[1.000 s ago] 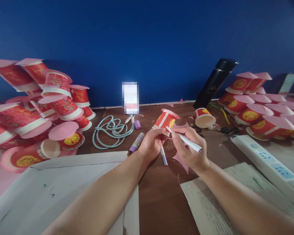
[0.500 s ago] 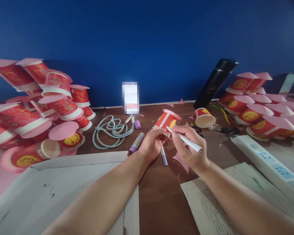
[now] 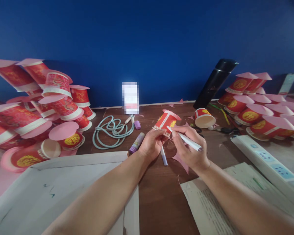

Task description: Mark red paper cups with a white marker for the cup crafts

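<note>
Your left hand [image 3: 150,145] is closed on a red paper cup [image 3: 164,121], its thumb and fingers pinching the pale rim at the lower end, while a pink disc [image 3: 172,114] caps the upper end. You hold that cup tilted above the middle of the brown table [image 3: 161,202]. Your right hand [image 3: 192,151] is clamped around a white pen [image 3: 191,143], its tip pointing at the cup's side near the yellow emblem; whether the tip touches, you cannot tell from here. Beneath and between your hands lies a second pen [image 3: 164,156], with a pink paper scrap [image 3: 181,161] near your right wrist. Just beside your left wrist is a glue stick [image 3: 137,143], and farther back a purple cap [image 3: 137,124] sits next to the coiled cable [image 3: 98,133]. Beyond your right hand another cup [image 3: 203,114] lies tipped on its side, with scissors [image 3: 227,130] to its right. Disc-topped cups are piled at your far left [image 3: 61,83] and stacked at your right, near a black flask [image 3: 214,81].
</note>
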`<control>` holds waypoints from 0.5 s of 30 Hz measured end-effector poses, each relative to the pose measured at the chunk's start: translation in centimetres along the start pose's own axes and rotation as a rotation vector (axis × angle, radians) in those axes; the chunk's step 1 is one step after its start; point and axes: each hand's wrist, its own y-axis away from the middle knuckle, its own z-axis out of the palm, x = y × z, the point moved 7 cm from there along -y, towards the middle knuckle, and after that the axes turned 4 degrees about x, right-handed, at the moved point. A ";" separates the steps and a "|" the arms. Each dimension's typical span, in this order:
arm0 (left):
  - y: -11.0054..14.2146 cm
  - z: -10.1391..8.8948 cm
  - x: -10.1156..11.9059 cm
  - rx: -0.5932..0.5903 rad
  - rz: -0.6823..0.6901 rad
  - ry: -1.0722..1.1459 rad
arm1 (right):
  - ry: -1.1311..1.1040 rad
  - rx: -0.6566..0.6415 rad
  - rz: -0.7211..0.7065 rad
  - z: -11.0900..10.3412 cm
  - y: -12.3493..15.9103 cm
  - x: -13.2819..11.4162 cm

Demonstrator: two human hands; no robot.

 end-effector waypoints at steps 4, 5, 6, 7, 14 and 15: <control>0.0 0.1 0.0 -0.009 0.011 0.001 | 0.011 -0.004 0.005 0.0 -0.1 0.0; -0.1 0.1 0.0 -0.011 0.011 -0.002 | 0.015 -0.003 0.004 0.0 -0.1 -0.1; -0.1 0.0 0.0 -0.011 0.011 -0.006 | 0.019 -0.003 0.003 0.0 -0.1 -0.1; -0.1 0.0 0.0 -0.012 0.010 -0.009 | 0.022 -0.004 0.001 0.0 -0.1 -0.1; -0.1 -0.1 -0.1 0.000 0.011 0.016 | 0.040 -0.004 -0.005 0.0 -0.1 -0.2; -0.1 -0.1 -0.1 0.001 0.013 0.016 | 0.040 -0.003 -0.002 0.0 -0.1 -0.2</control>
